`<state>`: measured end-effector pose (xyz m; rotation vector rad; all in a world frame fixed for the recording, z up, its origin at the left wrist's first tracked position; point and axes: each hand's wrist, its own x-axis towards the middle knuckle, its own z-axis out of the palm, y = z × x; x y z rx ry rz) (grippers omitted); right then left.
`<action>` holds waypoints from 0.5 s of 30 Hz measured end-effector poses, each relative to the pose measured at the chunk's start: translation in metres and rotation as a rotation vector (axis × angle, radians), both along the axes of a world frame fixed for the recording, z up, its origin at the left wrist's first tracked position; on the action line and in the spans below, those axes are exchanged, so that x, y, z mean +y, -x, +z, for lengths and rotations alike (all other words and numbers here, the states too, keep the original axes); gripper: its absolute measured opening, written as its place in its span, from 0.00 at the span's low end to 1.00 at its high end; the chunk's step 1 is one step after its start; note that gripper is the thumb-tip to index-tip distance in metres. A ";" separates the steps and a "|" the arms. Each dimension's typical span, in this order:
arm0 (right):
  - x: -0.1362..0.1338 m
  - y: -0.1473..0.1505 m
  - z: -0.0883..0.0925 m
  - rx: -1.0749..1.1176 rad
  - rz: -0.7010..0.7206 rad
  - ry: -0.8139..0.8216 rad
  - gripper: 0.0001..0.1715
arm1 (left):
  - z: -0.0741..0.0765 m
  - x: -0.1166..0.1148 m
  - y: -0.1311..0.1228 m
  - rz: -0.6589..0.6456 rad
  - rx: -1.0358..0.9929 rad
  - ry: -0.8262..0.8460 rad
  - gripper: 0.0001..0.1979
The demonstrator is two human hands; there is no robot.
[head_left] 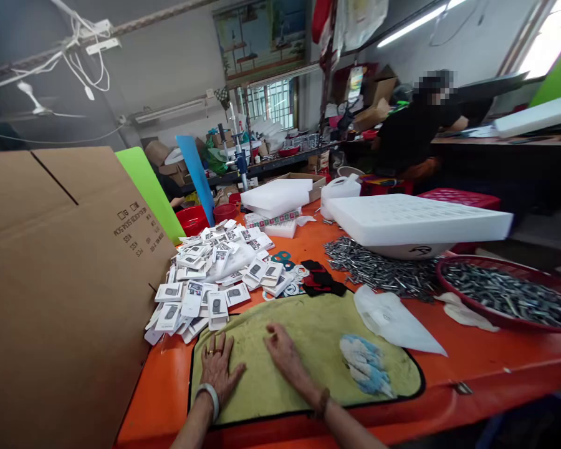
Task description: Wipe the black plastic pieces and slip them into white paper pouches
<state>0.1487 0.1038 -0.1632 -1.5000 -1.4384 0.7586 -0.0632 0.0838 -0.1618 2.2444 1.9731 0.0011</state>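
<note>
In the head view, the left hand (222, 368) lies palm down near the bottom centre-left of the frame, released, its fingers spread on an olive-green mat (308, 330) with a dark edge. The right hand (283, 352), at the lower centre, has loosely curled fingers over the same mat; whether it grasps anything small cannot be told. The mat lies on the orange surface (490, 365) at the lower centre. On its right part rests a crumpled white-and-blue cloth (367, 365), with a thin white sheet (393, 318) overlapping its upper-right edge. Small white printed boxes (217, 305) are heaped left of centre, beside a large cardboard box (65, 299) filling the left. Slim metal pieces (378, 268) lie piled right of centre, under a white foam tray (416, 218).
</note>
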 end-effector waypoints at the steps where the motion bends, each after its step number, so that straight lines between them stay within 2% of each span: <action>1: 0.022 -0.009 0.009 0.037 -0.087 0.117 0.13 | 0.001 0.000 -0.001 0.007 -0.004 0.014 0.36; 5: 0.112 -0.044 0.036 -0.020 -0.286 0.251 0.27 | 0.001 -0.002 0.000 0.016 -0.035 0.051 0.36; 8: 0.159 -0.057 0.039 -0.057 -0.377 0.367 0.37 | -0.006 -0.002 0.004 0.010 -0.071 0.039 0.37; 12: 0.194 -0.054 0.032 -0.089 -0.423 0.472 0.45 | -0.015 -0.002 0.008 -0.004 -0.122 0.020 0.37; 15: 0.208 -0.048 0.024 -0.111 -0.419 0.460 0.48 | -0.014 -0.003 0.009 -0.008 -0.138 0.025 0.38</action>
